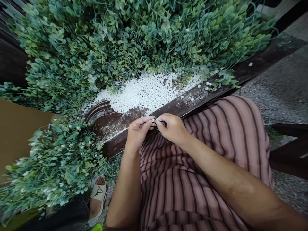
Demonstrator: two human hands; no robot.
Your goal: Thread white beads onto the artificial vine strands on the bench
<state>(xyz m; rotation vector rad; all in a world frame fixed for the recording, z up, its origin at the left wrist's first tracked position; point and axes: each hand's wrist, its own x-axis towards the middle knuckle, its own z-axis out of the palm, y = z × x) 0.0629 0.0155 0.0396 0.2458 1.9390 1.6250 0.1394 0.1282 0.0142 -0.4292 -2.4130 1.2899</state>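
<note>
My left hand [139,130] and my right hand [173,128] meet over the front edge of a dark wooden bench, just above my lap. Between the left thumb and fingers is a small white bead [153,120]. The right thumb and forefinger pinch a thin green sprig, mostly hidden by the fingers, with its tip against the bead. Just beyond my hands lies a heap of white beads [144,91] on the wooden bench [117,120].
Artificial greenery [144,35] is piled high behind the beads. At lower left, a second pile of sprigs [62,157] carries white beads. Loose sprigs [225,80] lie toward the right. Another person's sandalled foot [98,195] and a cardboard sheet [21,128] are at left.
</note>
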